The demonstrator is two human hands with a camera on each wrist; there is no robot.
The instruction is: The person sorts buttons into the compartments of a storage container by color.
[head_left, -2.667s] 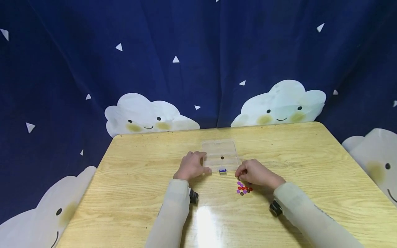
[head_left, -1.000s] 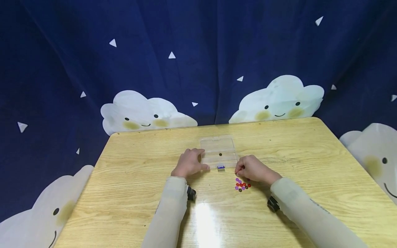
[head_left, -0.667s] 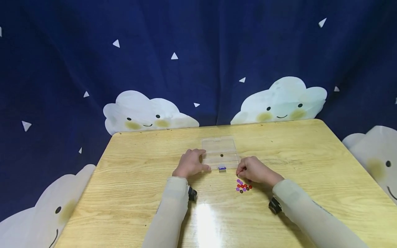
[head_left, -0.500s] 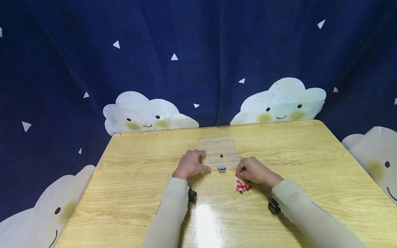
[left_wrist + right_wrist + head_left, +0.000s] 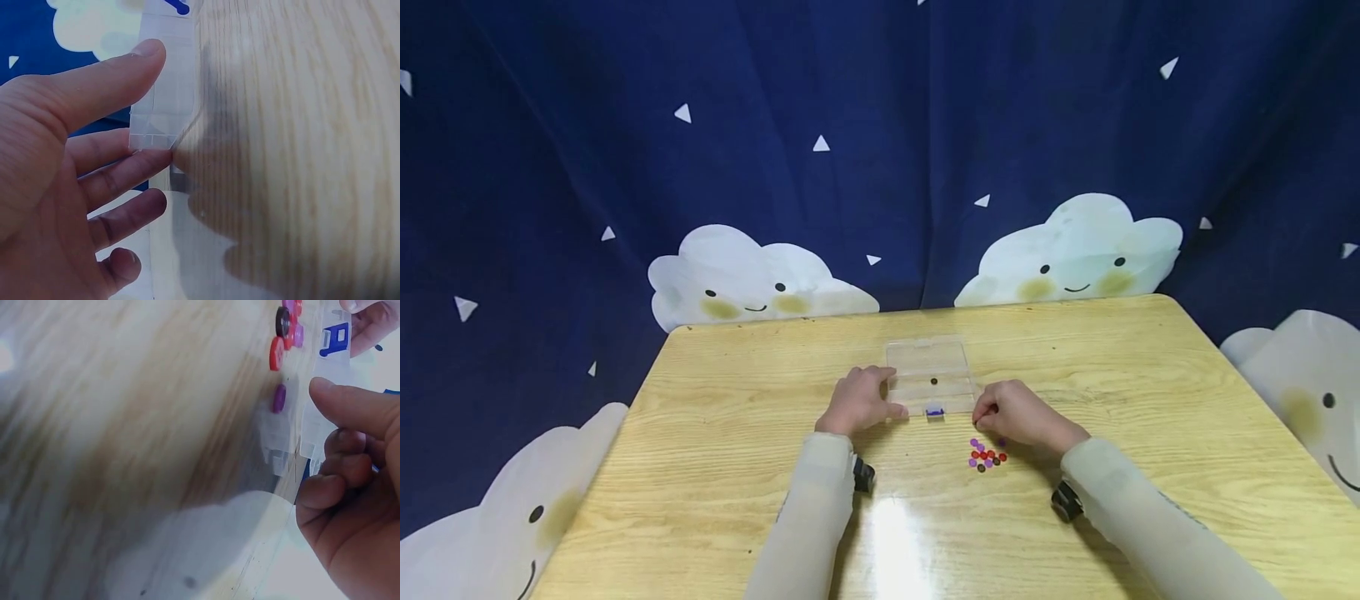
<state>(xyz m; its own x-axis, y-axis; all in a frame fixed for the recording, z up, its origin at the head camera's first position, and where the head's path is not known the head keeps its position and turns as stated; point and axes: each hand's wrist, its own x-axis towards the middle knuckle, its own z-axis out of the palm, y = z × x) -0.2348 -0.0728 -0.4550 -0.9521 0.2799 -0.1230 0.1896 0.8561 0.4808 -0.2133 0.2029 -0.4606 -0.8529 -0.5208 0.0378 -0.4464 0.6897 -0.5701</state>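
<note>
Plastic case (image 5: 952,386) open beside small coloured discs (image 5: 975,455)

Transparent and thin-walled, the case should prove light and stiff, apt to slide on smooth wood and perhaps fragile at the hinge; its side walls look the sensible hold. The discs seem hard, flat and slippery, best taken by the rim between fingertips. One dark disc (image 5: 934,381) lies inside the case.

The left hand (image 5: 856,402) clasps the case's left end, thumb at the front edge, left of the blue latch (image 5: 337,339). Just off the case's front right corner, the right hand (image 5: 1018,414) is narrowed to a thumb-and-finger pinch; judging by a speck at the tips, it holds a second dark disc (image 5: 975,422). Near that hand, red, purple and dark discs lie loose on the bench (image 5: 715,467). Behind hangs a navy curtain (image 5: 880,100) printed with clouds (image 5: 737,271).
</note>
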